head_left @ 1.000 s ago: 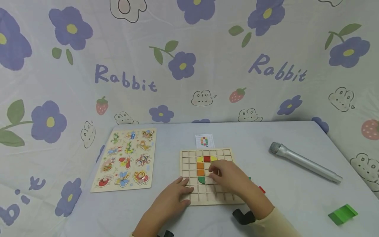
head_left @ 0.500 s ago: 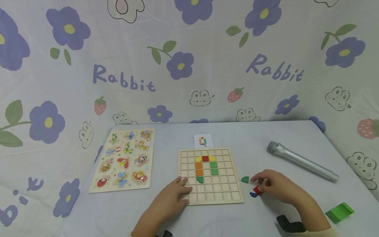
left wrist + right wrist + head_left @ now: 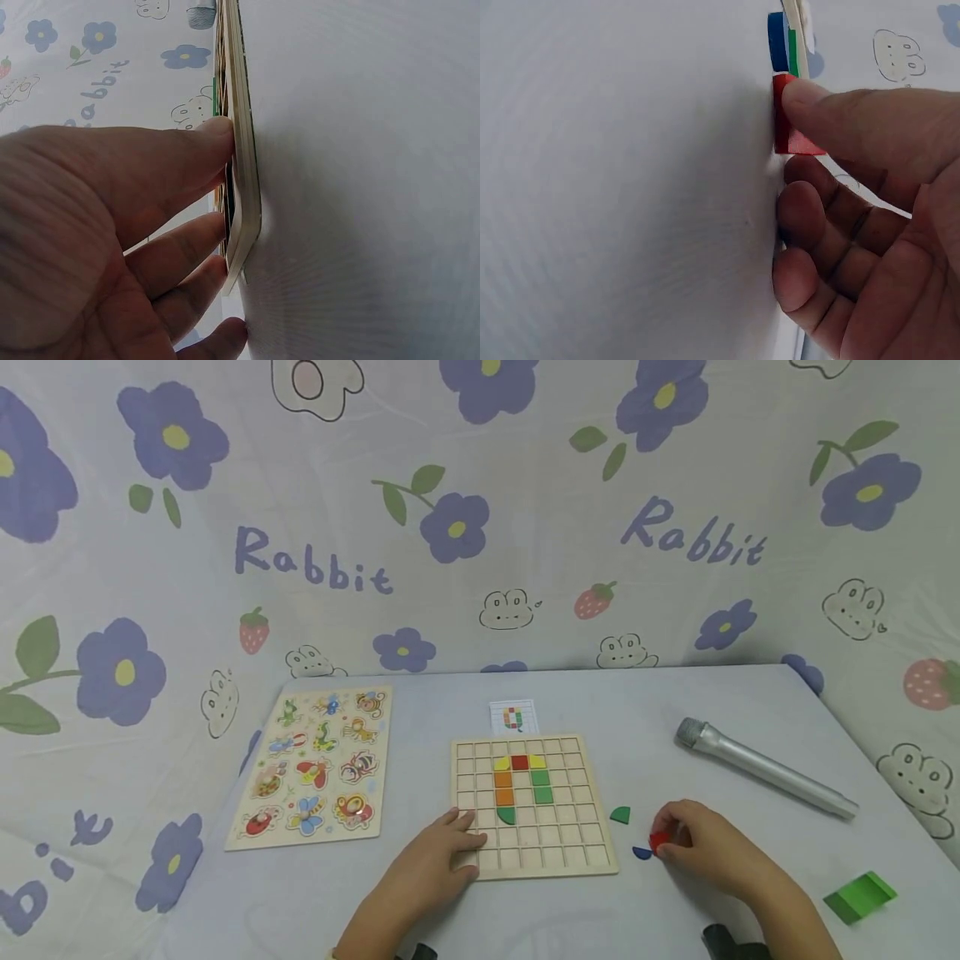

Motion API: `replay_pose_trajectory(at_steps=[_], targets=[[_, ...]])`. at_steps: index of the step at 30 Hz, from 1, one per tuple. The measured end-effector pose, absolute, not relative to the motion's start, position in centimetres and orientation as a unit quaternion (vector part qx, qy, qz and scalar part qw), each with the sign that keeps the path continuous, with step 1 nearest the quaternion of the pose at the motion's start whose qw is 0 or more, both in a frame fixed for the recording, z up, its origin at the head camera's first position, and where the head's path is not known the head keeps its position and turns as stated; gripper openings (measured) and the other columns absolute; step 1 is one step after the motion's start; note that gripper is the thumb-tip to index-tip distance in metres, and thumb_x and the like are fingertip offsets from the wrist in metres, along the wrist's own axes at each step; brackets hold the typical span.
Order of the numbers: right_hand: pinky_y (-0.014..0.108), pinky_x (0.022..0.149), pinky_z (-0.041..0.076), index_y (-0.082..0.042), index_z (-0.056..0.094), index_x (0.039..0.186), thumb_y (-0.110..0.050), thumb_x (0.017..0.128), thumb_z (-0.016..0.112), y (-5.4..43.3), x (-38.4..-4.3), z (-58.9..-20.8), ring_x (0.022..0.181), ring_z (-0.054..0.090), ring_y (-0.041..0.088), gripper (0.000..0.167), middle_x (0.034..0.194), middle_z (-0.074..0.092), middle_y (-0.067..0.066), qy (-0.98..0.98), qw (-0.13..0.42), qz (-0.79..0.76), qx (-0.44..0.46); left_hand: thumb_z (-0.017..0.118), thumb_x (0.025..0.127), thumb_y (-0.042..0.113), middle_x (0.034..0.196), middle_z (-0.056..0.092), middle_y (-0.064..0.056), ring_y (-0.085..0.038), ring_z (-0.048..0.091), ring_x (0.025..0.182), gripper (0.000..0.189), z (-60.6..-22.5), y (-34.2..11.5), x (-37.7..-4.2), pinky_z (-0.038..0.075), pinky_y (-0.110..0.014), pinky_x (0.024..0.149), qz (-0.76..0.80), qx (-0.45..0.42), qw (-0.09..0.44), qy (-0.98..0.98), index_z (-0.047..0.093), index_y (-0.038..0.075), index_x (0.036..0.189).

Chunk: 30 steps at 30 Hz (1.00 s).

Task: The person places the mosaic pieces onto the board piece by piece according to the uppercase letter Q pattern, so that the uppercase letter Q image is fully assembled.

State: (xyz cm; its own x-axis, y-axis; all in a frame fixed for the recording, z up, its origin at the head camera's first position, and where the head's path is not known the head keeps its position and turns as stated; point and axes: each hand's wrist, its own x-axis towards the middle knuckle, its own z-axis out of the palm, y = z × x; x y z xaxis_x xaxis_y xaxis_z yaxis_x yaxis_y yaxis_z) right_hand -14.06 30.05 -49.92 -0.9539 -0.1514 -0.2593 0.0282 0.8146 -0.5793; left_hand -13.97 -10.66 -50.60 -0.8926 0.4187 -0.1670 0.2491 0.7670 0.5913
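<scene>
On the table lies a wooden grid board (image 3: 555, 842) carrying red, yellow, orange and green pieces arranged in an arch. My left hand (image 3: 427, 867) rests on its lower left edge; in the left wrist view the thumb (image 3: 214, 135) and fingers touch the board's rim (image 3: 246, 150). Right of the board, my right hand (image 3: 708, 843) pinches a red block (image 3: 658, 842) between thumb and fingers. The right wrist view shows the thumb pressed on this red block (image 3: 781, 112), low at the tabletop. Beside it lie a blue semicircle (image 3: 642, 853) and a green quarter-circle piece (image 3: 620, 815).
Behind the board is a small pattern card (image 3: 513, 718). An insect puzzle board (image 3: 311, 768) lies on the left. A silver microphone (image 3: 765, 768) is at the right, with a green block (image 3: 860, 897) nearer the front right.
My right hand has left the board, where two green squares now show on the arch's right side, and moved right to the red block. My left hand stays put.
</scene>
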Motion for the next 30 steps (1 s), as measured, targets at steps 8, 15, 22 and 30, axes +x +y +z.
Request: replay_pose_trajectory(at_steps=[8, 15, 22, 30], targets=[[0.028, 0.064, 0.051, -0.011, 0.071, 0.105, -0.008, 0.101, 0.074, 27.5, -14.5, -48.1, 0.083, 0.059, 0.018, 0.006, 0.092, 0.070, 0.000, 0.935, 0.115, -0.335, 0.003, 0.083, 0.096, 0.019, 0.168, 0.052, -0.002, -0.033, 0.038, 0.164, 0.046, -50.7, -10.6, -14.0, 0.037, -0.060, 0.130, 0.287, 0.182, 0.148, 0.929, 0.075, 0.016, 0.141], [0.027, 0.068, 0.053, -0.016, 0.075, 0.104, -0.006, 0.100, 0.075, 19.9, -16.2, -47.6, 0.085, 0.062, 0.016, 0.011, 0.095, 0.074, -0.003, 0.921, 0.092, -0.378, -0.029, 0.083, 0.096, 0.018, 0.168, 0.053, -0.003, -0.034, 0.038, 0.164, 0.045, -50.4, -10.6, -13.9, 0.037, -0.060, 0.130, 0.292, 0.176, 0.151, 0.928, 0.075, 0.015, 0.141], [0.028, 0.075, 0.055, -0.018, 0.076, 0.098, -0.007, 0.100, 0.076, 14.9, -18.0, -49.0, 0.081, 0.060, 0.014, 0.011, 0.095, 0.074, -0.006, 0.921, 0.073, -0.376, -0.069, 0.083, 0.096, 0.019, 0.167, 0.054, -0.001, -0.032, 0.039, 0.163, 0.044, -50.5, -10.5, -13.9, 0.038, -0.059, 0.130, 0.290, 0.179, 0.149, 0.928, 0.076, 0.018, 0.139], [0.032, 0.080, 0.057, -0.016, 0.078, 0.097, -0.008, 0.098, 0.080, 13.6, -18.0, -49.7, 0.084, 0.059, 0.016, 0.008, 0.093, 0.073, -0.006, 0.928, 0.076, -0.360, -0.066, 0.083, 0.095, 0.018, 0.167, 0.054, -0.002, -0.033, 0.039, 0.163, 0.044, -50.2, -10.6, -13.9, 0.039, -0.060, 0.129, 0.286, 0.179, 0.145, 0.930, 0.076, 0.017, 0.139]])
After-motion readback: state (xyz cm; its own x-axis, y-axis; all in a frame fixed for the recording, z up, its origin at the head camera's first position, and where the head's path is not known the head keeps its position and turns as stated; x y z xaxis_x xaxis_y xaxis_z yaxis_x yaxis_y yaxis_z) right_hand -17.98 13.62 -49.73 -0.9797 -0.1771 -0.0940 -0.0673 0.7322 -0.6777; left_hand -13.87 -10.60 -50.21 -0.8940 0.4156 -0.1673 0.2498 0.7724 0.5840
